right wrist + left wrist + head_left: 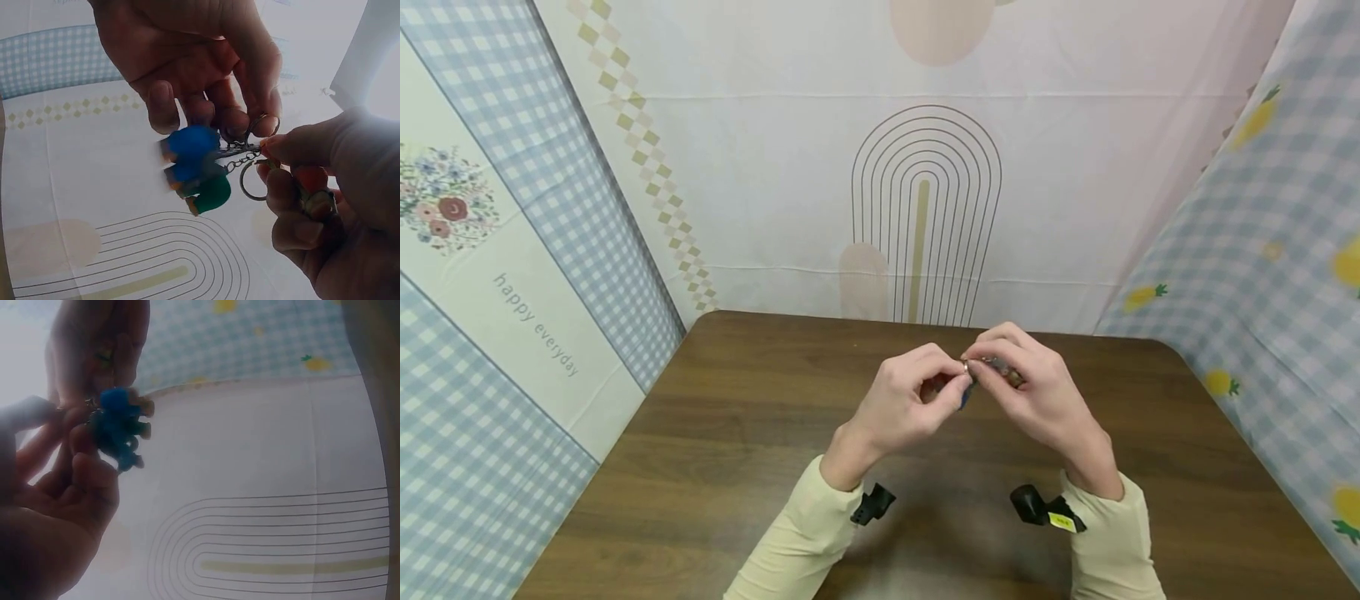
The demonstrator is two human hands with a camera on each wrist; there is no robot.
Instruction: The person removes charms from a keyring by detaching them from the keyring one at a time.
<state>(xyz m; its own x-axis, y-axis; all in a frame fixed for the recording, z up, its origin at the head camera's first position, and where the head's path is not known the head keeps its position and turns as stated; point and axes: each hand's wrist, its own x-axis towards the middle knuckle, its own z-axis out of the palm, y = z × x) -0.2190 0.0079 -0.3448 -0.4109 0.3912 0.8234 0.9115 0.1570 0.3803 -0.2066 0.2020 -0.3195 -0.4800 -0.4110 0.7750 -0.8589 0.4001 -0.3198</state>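
Above the table my left hand (906, 400) and right hand (1033, 387) meet fingertip to fingertip over a bunch of keychains. The left thumb and fingers pinch a split ring (265, 125) with a short chain (240, 162). From it hang small blue and green figurines (199, 153), also in the left wrist view as blue figurines (119, 425), slightly blurred. My right fingertips pinch the metal at that ring. A second ring (252, 182) lies by the right fingers, and an orange-and-green charm (315, 190) is partly hidden within that hand.
Under the hands is a dark brown wooden table (737, 433). A white printed cloth (775, 192) hangs behind it, with checked cloths (1262, 333) at the sides. Black wrist cameras (874, 504) sit on both wrists.
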